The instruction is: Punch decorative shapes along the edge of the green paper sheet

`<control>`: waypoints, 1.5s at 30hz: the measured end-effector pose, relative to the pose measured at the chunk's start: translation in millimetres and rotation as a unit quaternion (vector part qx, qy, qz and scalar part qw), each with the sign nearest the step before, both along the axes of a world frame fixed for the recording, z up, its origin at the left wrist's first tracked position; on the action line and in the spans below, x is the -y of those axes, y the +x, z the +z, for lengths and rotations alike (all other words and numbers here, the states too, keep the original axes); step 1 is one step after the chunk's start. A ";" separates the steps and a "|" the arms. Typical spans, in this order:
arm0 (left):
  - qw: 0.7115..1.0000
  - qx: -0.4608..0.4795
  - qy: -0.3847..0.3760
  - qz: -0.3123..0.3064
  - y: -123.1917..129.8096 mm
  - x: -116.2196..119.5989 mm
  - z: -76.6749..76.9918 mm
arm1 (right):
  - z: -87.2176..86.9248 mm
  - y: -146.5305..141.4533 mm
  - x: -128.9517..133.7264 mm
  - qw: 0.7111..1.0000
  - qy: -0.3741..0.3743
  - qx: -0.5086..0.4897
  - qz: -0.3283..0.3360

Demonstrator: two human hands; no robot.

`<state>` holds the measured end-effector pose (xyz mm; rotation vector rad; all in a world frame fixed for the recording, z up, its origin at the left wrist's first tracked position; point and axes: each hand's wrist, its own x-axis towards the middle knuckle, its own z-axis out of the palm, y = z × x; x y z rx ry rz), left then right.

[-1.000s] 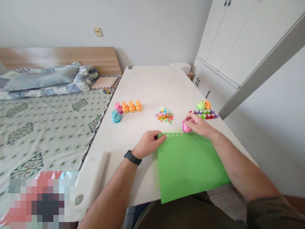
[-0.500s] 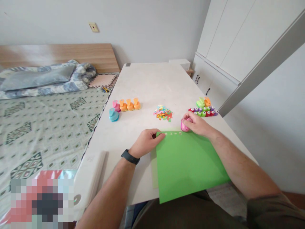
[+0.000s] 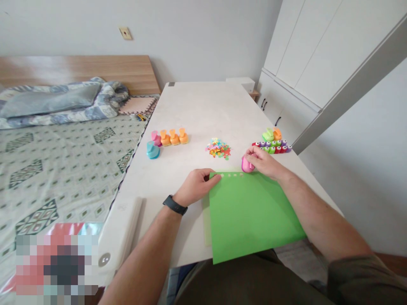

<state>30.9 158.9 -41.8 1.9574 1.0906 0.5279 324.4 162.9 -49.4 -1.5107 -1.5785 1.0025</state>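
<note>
Hands apart, both at the top edge of the sheet. Right hand clamped on a pink craft punch, which sat at that edge, right of centre; couldn't tell if the paper was in its slot. Left hand rested on the upper left corner of the green paper, with a black watch on the wrist.

Paper lay on the worktop, lower middle of frame, its lower right part running past the near edge. Row of small pale punched shapes along its top edge. Pale sheet showed past its left edge.

Just beyond the paper, centre: pile of colored paper cutouts. Left of that: orange punches, a pink punch and a teal punch. Right of it, near the worktop's right edge: row of small multicolored punches, with green and orange punches behind. Long white object at the worktop's left edge, lower left. Bed on the left, white cabinets upper right.
</note>
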 end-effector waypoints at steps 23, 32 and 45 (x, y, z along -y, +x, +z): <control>1.000 0.013 -0.008 0.001 0.6 -0.4 -2.6 | -6.2 5.1 -3.8 1.000 0.011 0.012 -0.024; 1.000 0.007 -0.005 0.000 1.0 -0.5 -0.7 | -4.7 3.2 -2.4 1.000 0.012 0.001 -0.011; 1.000 0.017 -0.011 0.013 0.6 -1.0 -4.2 | 7.6 2.1 1.7 1.000 0.016 0.008 -0.009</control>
